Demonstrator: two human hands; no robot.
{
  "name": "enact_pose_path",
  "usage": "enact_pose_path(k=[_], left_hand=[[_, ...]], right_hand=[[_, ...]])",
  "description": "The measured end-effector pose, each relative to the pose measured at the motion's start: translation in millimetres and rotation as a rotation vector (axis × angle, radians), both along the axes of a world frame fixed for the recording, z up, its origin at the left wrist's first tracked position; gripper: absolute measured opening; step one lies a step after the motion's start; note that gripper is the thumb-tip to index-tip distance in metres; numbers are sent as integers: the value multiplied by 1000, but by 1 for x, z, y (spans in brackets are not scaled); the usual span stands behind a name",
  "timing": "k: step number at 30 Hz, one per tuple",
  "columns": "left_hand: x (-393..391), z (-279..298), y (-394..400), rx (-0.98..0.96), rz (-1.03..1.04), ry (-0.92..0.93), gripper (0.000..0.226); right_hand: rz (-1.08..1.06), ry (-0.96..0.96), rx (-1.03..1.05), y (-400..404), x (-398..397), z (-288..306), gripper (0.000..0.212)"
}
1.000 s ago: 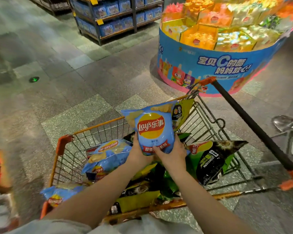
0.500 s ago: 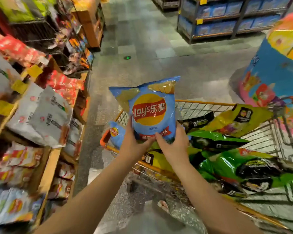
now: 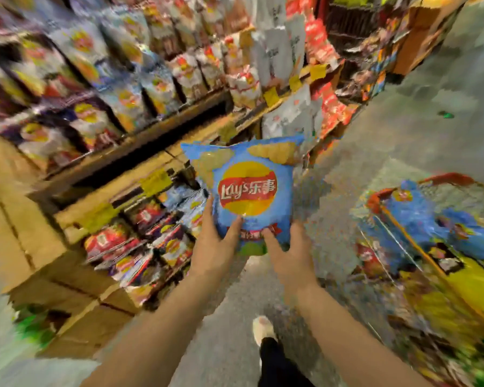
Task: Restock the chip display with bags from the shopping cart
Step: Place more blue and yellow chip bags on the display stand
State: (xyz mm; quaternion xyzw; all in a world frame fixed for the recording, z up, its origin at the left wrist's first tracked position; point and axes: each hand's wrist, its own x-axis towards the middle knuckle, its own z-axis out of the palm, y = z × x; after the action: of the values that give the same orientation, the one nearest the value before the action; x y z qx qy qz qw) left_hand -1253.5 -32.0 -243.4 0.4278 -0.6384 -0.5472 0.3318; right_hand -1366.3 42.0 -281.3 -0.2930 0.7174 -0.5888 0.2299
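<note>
You are now facing the chip display (image 3: 129,113), where a second ago you were looking down into the shopping cart (image 3: 430,219); the turn is bringing the shelves in on your left and leaving the cart off to your right, so the carry is under way and the placing is what remains.

Going left to right: the display is filling the left and upper part of the view, its shelves packed with bags, all heavily smeared by the motion of your head, so I cannot tell which slot has room. Yellow price tags (image 3: 155,181) are hanging along the front edges of the shelves. Your left hand (image 3: 215,247) is gripping the lower left corner of the blue Lay's bag (image 3: 248,191), thumb curled over the front. Your right hand (image 3: 288,252) is pinching the lower right corner the same way. You are holding the bag upright, logo toward you, in mid-air just in front of the lower shelf edge and not touching it. To the right the cart is standing on the floor (image 3: 403,141) with more blue and yellow-green bags inside.

The floor is grey speckled tile, and one of your feet (image 3: 263,329) is stepping forward below the bag. Further back the aisle is running on past more shelving.
</note>
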Motion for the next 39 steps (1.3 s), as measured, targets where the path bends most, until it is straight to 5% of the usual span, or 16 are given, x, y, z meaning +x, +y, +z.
enact_pose_path(k=[10,17,27,39], left_hand=[[154,21,-82,-33,436,-51,80],[247,40,-143,-120,692,-62,73],[440,30,-167,-117,1107,-93,74],[736,33,-260,-141,984,-220,82]], right_hand=[[463,67,9,-142,127,13,49],[733,47,-86,-236,226,35,72],[1179,-67,-93,-305,431,23,55],[1076,-132,-76,-375,721,29,58]])
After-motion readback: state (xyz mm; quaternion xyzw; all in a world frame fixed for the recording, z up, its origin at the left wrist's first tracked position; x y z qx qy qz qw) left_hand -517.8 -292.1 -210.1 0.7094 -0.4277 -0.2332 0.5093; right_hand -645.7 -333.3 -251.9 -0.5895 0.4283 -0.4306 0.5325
